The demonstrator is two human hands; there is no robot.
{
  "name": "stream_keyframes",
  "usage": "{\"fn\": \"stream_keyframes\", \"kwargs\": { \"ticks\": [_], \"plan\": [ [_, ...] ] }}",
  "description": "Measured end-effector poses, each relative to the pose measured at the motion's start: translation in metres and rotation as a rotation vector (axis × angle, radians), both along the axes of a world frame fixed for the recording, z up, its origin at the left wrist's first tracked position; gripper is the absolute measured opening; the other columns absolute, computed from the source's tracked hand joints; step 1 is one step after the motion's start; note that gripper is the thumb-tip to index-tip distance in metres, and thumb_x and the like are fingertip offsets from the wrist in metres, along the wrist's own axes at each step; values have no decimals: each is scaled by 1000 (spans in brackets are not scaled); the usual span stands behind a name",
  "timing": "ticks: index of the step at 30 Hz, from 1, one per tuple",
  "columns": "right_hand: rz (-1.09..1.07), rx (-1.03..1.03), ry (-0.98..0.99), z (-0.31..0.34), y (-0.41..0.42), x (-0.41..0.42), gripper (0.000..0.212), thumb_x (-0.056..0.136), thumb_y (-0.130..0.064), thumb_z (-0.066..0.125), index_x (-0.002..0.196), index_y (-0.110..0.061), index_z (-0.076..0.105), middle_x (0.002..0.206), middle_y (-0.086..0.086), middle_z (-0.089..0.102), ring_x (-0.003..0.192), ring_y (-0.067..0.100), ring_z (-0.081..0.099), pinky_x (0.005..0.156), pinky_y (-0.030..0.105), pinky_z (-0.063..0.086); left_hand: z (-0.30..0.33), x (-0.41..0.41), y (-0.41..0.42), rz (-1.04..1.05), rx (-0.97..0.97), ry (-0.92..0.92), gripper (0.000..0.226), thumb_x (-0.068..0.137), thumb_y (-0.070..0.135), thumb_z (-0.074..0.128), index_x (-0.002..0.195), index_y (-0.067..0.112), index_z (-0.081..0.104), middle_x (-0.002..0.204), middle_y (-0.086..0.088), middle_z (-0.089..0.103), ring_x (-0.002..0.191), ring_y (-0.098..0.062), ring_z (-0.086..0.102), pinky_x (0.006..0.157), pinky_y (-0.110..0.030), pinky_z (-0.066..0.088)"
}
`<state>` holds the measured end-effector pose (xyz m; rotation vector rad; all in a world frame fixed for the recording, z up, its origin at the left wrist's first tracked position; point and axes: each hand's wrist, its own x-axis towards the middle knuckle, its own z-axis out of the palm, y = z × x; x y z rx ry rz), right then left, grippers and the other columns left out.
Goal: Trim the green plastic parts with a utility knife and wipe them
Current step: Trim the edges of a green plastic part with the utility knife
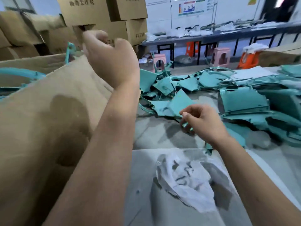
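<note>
Green plastic part (179, 103) pinched by right hand (203, 121); box print perhaps Chinese.

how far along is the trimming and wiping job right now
Done: some green parts sit in the cardboard box that the left hand is raised over. In hand: the right hand pinches a small green piece; no knife visible. Left: a large pile of green parts on the table, with the wiping cloth lying unused.

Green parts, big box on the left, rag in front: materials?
Green parts: rigid moulded plastic, smooth semi-matt teal, thin flat panels with ribs. Box: brown cardboard, matt, with a dark stain. Rag: soft white cloth, crumpled and grey-smudged; weave unclear.
</note>
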<state>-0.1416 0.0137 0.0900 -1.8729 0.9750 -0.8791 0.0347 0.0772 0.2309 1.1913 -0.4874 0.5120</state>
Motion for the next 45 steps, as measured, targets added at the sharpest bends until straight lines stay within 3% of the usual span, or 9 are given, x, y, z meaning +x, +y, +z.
{"fn": "stream_keyframes", "kwargs": {
  "ticks": [8,12,16,19,23,27,32,38,45],
  "plan": [
    [-364,-318,692,-69,-25,-86,27,97,-48,62,101,-21,64,98,8,69,94,35,64,73,42,51,-184,-102,-60,-805,1304,-166,10,80,17,65,81,12,73,81,-4,74,86,-25,69,67,-33,55],
    [-269,-273,787,-76,-24,-94,38,94,-54,64,114,-21,55,111,5,66,105,32,63,77,40,48,-203,-107,-72,-889,1520,-182,26,70,30,73,81,8,66,73,-8,65,73,-28,69,44,-27,49],
    [-271,-315,793,-72,-22,-93,29,95,-45,64,107,-18,63,106,6,67,102,31,63,82,41,52,-200,-98,-82,-975,1610,-451,46,81,8,57,125,19,57,111,-8,64,103,-28,63,84,-34,57],
    [-371,-355,727,-75,-20,-89,29,101,-40,54,106,-15,67,104,6,66,97,31,62,80,42,51,-208,-94,-83,-1025,1585,-573,69,83,4,55,148,25,40,129,-8,48,117,-29,55,100,-38,50],
    [-530,-372,667,-81,-28,-89,33,107,-31,45,102,-9,69,99,13,67,92,35,60,74,40,40,-212,-93,-81,-1092,1571,-633,91,74,15,69,149,52,34,124,4,33,96,-14,53,80,-25,49],
    [-615,-327,539,-86,-39,-96,33,107,-26,42,91,-10,65,90,10,63,80,27,47,69,36,27,-214,-94,-77,-1170,1401,-653,60,75,40,87,131,40,65,136,4,36,120,-16,53,108,-37,46],
    [-615,-500,79,-85,-38,-85,22,107,-10,49,104,0,69,97,13,68,91,29,59,78,28,34,-215,-75,-80,-1044,985,-400,18,86,24,80,103,26,74,114,5,66,98,-15,67,89,-42,56],
    [-611,-492,-223,-85,-32,-71,23,111,-13,42,113,-7,65,94,1,64,89,20,58,79,27,40,-187,-52,-81,-871,876,-576,20,92,21,72,108,11,79,110,3,71,112,-16,61,101,-34,50],
    [-464,-164,-506,-85,-33,-70,17,114,-29,36,109,-26,52,86,-6,68,55,20,59,51,28,46,-144,-36,-77,-667,581,-304,39,106,34,51,88,0,60,75,-1,54,65,-12,42,60,-28,36]
  ]
}}
